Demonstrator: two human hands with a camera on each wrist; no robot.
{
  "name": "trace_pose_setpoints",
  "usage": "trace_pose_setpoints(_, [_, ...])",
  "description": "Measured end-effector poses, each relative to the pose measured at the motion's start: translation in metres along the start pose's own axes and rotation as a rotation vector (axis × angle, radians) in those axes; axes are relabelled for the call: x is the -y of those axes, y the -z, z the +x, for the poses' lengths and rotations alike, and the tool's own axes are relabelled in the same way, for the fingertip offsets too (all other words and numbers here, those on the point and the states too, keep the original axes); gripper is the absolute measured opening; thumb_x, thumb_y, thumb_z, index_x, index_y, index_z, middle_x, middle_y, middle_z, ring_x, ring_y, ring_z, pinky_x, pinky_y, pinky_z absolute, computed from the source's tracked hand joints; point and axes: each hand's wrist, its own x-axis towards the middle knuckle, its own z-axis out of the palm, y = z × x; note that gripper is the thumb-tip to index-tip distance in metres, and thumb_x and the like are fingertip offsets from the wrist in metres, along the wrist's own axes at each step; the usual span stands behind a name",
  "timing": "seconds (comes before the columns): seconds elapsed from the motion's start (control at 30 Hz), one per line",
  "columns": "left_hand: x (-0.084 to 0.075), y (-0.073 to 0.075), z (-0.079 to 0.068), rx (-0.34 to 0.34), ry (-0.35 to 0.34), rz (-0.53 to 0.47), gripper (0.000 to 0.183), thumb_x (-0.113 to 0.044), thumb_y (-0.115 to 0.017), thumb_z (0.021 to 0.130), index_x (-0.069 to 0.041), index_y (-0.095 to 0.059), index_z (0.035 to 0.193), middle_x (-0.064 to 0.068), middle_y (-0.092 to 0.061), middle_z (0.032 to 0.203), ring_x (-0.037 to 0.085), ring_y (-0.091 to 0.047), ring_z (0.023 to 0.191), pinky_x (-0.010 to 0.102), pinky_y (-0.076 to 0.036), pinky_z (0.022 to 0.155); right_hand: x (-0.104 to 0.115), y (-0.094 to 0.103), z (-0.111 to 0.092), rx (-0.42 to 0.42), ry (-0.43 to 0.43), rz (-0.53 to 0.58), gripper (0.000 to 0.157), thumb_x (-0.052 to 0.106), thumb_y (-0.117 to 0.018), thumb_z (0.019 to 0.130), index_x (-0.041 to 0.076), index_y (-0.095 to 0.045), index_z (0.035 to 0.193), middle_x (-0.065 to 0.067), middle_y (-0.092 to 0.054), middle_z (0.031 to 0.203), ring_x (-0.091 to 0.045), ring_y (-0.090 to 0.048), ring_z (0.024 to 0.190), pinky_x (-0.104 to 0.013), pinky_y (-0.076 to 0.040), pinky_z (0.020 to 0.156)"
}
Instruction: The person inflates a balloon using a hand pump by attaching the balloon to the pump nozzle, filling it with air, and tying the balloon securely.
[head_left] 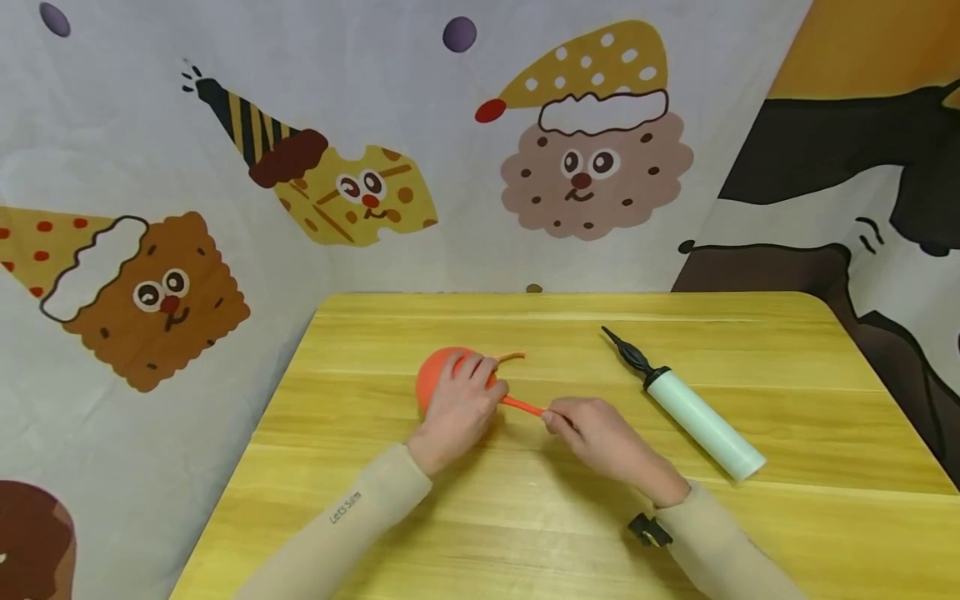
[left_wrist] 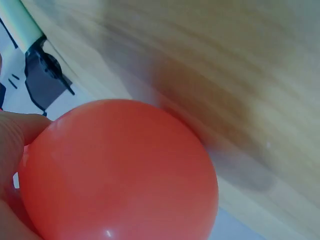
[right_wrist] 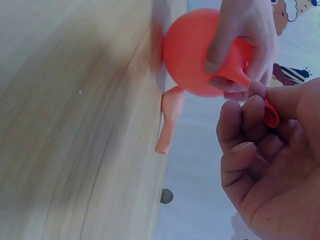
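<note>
A small inflated orange-red balloon (head_left: 431, 379) sits at the middle of the table. My left hand (head_left: 467, 400) grips it, fingers curled over its top and near its neck. To the right, my right hand (head_left: 600, 437) pinches the balloon's stretched neck (head_left: 522, 406) near the mouth. In the right wrist view the open mouth ring (right_wrist: 271, 116) sticks out between thumb and fingers. Round and taut, the balloon body (left_wrist: 122, 170) fills much of the left wrist view. Behind it lies a flat, uninflated orange balloon (right_wrist: 171, 120), partly hidden by the left hand in the head view.
A pale green hand pump (head_left: 705, 423) with a black nozzle (head_left: 626, 350) lies slantwise on the right of the wooden table (head_left: 510, 533). A white cloth (head_left: 375, 75) printed with cartoon biscuits hangs behind. Something small and black (head_left: 649, 530) shows at the right cuff.
</note>
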Motion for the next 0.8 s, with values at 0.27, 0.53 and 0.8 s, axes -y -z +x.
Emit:
trace_pose_setpoints(0.27, [-0.012, -0.003, -0.003, 0.087, -0.035, -0.053, 0.018, -0.035, -0.074, 0.091, -0.020, -0.077, 0.101, -0.001, -0.065, 0.127, 0.029, -0.049, 0.132, 0.060, -0.023, 0.121, 0.007, -0.014, 0.009, 0.017, 0.085, -0.168, 0.022, 0.015, -0.061, 0.105, 0.016, -0.059, 0.083, 0.010, -0.045, 0.073, -0.006, -0.042, 0.063, -0.023, -0.040, 0.057])
trace_pose_setpoints(0.53, [-0.018, 0.003, -0.001, 0.152, -0.099, 0.015, 0.023, -0.034, -0.067, 0.101, -0.021, -0.077, 0.118, -0.006, -0.068, 0.132, 0.025, -0.048, 0.141, 0.067, -0.014, 0.122, 0.006, -0.023, 0.011, -0.010, 0.044, -0.216, 0.021, 0.018, -0.064, 0.104, 0.015, -0.065, 0.083, 0.010, -0.048, 0.069, -0.007, -0.044, 0.060, -0.024, -0.040, 0.053])
trace_pose_setpoints(0.8, [-0.029, 0.009, 0.010, 0.155, -0.071, -0.114, 0.037, -0.012, -0.080, 0.088, -0.020, -0.074, 0.124, -0.008, -0.078, 0.107, 0.019, -0.064, 0.124, 0.062, -0.018, 0.123, 0.007, -0.026, 0.013, -0.083, 0.010, -0.246, 0.010, 0.014, -0.068, 0.101, 0.011, -0.071, 0.092, 0.005, -0.060, 0.070, -0.007, -0.050, 0.060, -0.026, -0.044, 0.052])
